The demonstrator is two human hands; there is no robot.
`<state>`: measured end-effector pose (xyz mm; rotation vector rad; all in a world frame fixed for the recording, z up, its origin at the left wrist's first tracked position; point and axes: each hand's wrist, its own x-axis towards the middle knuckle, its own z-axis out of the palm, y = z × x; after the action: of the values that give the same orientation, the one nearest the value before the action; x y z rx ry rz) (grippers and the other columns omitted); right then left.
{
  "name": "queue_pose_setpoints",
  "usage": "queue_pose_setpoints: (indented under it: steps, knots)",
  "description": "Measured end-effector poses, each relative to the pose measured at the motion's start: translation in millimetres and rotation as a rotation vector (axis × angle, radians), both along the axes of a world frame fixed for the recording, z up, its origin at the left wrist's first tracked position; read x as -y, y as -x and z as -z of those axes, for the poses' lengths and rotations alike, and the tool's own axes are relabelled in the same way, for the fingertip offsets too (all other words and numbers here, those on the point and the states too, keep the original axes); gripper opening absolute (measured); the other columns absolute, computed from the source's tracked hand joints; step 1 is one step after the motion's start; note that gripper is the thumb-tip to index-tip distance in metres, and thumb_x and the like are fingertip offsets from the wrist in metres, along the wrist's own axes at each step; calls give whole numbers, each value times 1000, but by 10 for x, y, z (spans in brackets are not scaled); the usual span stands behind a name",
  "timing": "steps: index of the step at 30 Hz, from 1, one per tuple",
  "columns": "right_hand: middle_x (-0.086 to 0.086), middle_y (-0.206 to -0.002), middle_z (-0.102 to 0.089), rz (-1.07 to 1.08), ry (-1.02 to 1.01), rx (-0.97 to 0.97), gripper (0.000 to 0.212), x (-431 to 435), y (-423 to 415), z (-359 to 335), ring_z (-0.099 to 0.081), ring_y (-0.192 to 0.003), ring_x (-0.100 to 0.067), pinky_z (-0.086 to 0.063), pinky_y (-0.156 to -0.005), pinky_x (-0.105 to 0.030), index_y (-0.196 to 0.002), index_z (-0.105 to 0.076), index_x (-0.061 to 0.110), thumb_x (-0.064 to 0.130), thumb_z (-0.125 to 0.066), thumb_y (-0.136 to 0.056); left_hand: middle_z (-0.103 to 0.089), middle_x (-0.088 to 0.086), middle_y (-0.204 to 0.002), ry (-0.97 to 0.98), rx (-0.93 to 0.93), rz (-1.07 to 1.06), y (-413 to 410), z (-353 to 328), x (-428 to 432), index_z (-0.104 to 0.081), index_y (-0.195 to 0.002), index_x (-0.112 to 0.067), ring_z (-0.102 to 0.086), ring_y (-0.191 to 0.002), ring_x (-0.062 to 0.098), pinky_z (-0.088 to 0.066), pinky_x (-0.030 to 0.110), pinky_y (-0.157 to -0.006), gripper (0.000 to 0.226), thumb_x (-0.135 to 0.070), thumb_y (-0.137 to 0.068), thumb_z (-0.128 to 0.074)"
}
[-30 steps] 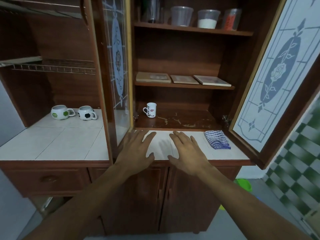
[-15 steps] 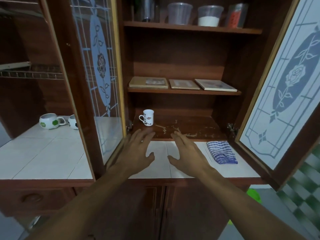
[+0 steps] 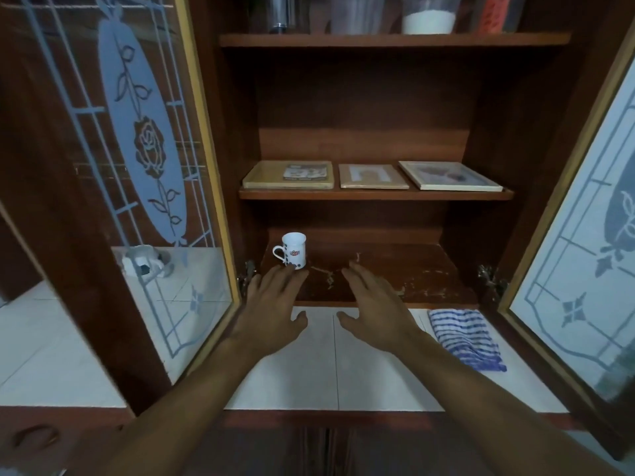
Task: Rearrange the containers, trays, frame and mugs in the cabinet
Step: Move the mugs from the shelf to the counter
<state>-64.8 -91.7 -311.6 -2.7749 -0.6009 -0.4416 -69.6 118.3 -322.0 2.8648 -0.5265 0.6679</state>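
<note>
Both doors of the cabinet stand open and I judge the rearranging is barely begun. My left hand [image 3: 271,304] and right hand [image 3: 374,304] are both released, fingers straight and spread, palms down, holding nothing. They hover side by side over the front edge of the bottom shelf [image 3: 405,276].

The white mug [image 3: 293,250] stands upright on that shelf at eleven o'clock from my left hand. My fingertips are right at its base, and I cannot tell whether they touch it. On the middle shelf, at twelve o'clock, lie a tan tray [image 3: 290,175], a smaller tray [image 3: 372,176] and a pale-edged frame [image 3: 450,176], flat in a row and apart from each other. The containers [image 3: 427,15] line the top shelf, cut off by the upper edge of the view. More mugs [image 3: 144,266] show blurred through the glass of the left door [image 3: 137,159], at nine o'clock, on the bench outside the cabinet. Nothing looks lifted, so I take everything to be left to do, likely the white mug first.

The white-tiled bench [image 3: 343,365] runs under my forearms. A blue striped cloth [image 3: 464,338] lies on it at three o'clock from my right hand. The bottom shelf is dark wood, scuffed and flaking pale in patches. The light is dim
</note>
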Motion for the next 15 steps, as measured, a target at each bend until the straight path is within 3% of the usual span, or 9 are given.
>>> queue_pose_setpoints:
  steps: [4,9,15]
  knots:
    - [-15,-147,-45,-18,21,25,75,-32,-280,74,-46,-133,-35,-36,-110,-54,-141,-47,7,34,-76,-77,-50,12,-137,73,16,-37,-250,39,-17,-47,-138,-14,-43,-128,33,-38,62,-100,73,-36,-70,-62]
    - [-8,-163,-11,-46,50,4,77,-116,-701,69,-12,-149,-27,-8,-121,-47,-152,-28,14,38,-63,-88,-51,15,-137,162,29,-73,-645,89,-59,-47,-137,-11,-46,-128,36,-40,61,-98,73,-35,-70,-63]
    - [-11,-161,-17,-40,50,-5,76,-252,-1152,161,-18,-148,-31,-12,-120,-51,-150,-32,13,40,-63,-86,-48,13,-142,273,-19,-91,-1132,136,-117,-45,-141,-14,-41,-133,35,-32,56,-104,74,-36,-72,-58]
